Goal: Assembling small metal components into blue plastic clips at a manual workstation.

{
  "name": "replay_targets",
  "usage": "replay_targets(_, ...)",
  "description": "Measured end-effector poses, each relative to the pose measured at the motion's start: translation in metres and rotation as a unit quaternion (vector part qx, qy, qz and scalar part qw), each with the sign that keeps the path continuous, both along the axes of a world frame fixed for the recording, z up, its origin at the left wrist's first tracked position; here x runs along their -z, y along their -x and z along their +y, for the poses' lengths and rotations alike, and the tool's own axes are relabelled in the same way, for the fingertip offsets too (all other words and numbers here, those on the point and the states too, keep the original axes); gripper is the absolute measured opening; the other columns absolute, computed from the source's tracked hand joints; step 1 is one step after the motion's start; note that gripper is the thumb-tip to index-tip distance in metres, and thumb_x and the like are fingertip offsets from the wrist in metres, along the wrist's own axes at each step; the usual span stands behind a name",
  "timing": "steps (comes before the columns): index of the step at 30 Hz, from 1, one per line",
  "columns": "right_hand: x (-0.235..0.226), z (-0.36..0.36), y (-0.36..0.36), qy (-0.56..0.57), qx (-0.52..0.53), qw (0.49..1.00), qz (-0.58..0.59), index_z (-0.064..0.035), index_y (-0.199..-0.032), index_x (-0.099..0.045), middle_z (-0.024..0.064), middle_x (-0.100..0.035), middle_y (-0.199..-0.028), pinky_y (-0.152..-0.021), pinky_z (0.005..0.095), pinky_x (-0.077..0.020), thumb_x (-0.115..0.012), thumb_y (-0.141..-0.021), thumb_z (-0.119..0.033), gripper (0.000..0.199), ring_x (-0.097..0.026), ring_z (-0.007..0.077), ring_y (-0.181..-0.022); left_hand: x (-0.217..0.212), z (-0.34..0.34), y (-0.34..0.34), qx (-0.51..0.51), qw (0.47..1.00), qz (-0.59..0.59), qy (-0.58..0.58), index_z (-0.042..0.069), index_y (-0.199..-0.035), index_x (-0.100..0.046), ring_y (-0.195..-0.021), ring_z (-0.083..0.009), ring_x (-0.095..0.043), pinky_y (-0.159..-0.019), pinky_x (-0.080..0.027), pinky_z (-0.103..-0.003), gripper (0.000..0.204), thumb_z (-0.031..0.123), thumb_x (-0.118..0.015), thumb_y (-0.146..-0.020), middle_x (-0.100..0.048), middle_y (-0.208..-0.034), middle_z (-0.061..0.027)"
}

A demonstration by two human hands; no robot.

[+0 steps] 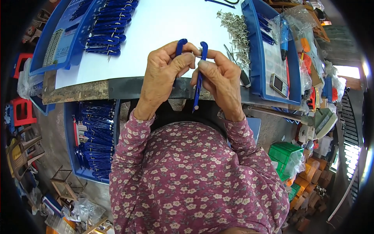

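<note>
My left hand point(163, 72) is closed around one blue plastic arm point(180, 46), its rounded end sticking up above my fingers. My right hand point(220, 80) pinches a second blue arm point(199, 80), which hangs down past the tabletop point(156, 27) edge, just in front of me. The two top ends sit close together, a small metal pin point(199, 52) between them. To do this well, I reckon I should keep both ends level and line the holes up squarely before pressing. Count: two arms in my hands, one pin between them. The metal pins point(237, 33) heaped on the tabletop are too many to count, likewise the blue pieces in the left tray point(58, 35) and the floor tray point(72, 156). One phone point(279, 85) lies in the right tray point(255, 58).
</note>
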State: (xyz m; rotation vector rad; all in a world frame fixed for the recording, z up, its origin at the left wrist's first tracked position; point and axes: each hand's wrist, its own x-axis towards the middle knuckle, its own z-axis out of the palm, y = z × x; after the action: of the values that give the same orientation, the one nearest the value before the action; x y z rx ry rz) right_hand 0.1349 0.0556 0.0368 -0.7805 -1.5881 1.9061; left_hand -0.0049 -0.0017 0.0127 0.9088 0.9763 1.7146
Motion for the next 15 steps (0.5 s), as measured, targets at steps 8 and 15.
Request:
replay_targets(8, 0.029, -0.008, 0.010, 0.073, 0.056, 0.993, 0.079, 0.0028, -0.100, -0.052, 0.0086, -0.059, -0.066, -0.039, 0.0136, -0.0255, -0.055, -0.087, -0.011, 0.019, -0.042, 0.0029, -0.044, 0.004, -0.023, -0.003, 0.011, 0.993, -0.072, 0.097, -0.003, -0.116, -0.048, -0.060, -0.0055, -0.048, -0.052, -0.036, -0.018, 0.032, 0.008, -0.053, -0.087, -0.055, -0.078, -0.0049)
replay_targets(15, 0.044, -0.016, 0.016, 0.090, 0.086, 0.990, 0.066, 0.0014, -0.097, -0.049, 0.0101, -0.060, -0.065, -0.038, 0.0157, -0.0289, -0.054, -0.085, -0.008, 0.016, -0.040, 0.0029, -0.041, 0.017, -0.051, -0.010, -0.042, 0.969, 0.193, 0.149, 0.003, -0.130, -0.030, -0.069, -0.0100, -0.050, -0.061, -0.041, -0.022, 0.046, 0.008, -0.050, -0.088, -0.052, -0.088, -0.0070)
